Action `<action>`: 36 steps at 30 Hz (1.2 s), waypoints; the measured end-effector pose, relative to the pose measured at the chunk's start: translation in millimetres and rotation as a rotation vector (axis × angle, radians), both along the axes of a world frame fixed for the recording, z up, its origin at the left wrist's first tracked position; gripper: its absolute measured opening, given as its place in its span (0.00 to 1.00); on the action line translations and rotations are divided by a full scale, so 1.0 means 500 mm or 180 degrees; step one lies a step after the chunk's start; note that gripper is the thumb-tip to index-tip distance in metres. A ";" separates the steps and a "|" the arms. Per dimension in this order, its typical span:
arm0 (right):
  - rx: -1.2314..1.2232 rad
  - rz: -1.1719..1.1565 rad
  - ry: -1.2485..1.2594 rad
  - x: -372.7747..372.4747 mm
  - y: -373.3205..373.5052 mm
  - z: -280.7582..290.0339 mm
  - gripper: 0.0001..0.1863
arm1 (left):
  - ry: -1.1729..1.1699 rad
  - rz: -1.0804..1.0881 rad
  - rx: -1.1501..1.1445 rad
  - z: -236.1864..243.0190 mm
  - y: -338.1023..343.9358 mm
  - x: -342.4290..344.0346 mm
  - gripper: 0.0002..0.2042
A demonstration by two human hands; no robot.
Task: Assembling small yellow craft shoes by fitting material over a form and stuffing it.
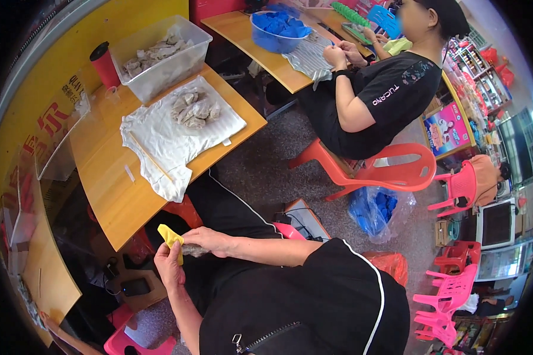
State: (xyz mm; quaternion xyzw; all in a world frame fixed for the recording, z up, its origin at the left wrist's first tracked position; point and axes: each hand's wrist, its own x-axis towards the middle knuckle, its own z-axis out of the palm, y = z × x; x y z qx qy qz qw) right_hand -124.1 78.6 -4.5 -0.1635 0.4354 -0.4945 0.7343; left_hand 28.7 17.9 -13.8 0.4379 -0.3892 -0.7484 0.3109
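Note:
Close to my body, a small folded piece of yellow cloth [169, 234] is held between my two hands. My left hand [167, 269] pinches it from below, thumb along its front. From the other side my right hand [210, 240] grips its edge with curled fingers. Beneath the right hand shows a greyish crumpled bit of fabric [194, 250]; I cannot tell whether that hand holds it too. On the wooden table [109, 198] in front lies a white garment [160, 139], with a heap of grey-beige crumpled pieces [194, 111] and a thin stick [148, 155] on it.
A clear plastic bin [166, 80] of similar pieces and a red tumbler [105, 66] stand at the table's back. At the far right a co-worker [367, 106] sits on a red chair [397, 168], handling something small beside a blue-filled basin [278, 32]. A bag of blue pieces [380, 210] rests on the floor.

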 end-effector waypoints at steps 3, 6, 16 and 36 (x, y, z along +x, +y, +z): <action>-0.0042 -0.0086 -0.0712 -0.021 -0.003 0.019 0.13 | -0.0280 -0.0270 -0.0305 0.002 -0.005 -0.010 0.11; -0.0004 -0.0188 -0.0861 -0.032 -0.007 0.038 0.13 | -0.0306 -0.0377 -0.0393 0.009 -0.009 -0.031 0.11; -0.0300 0.0219 -0.0232 -0.004 -0.017 0.009 0.16 | -0.0300 0.0012 -0.0825 0.038 -0.018 -0.006 0.20; -0.0292 0.0389 0.0334 -0.011 -0.069 -0.009 0.19 | 0.0404 0.0702 0.0018 0.024 -0.031 -0.002 0.09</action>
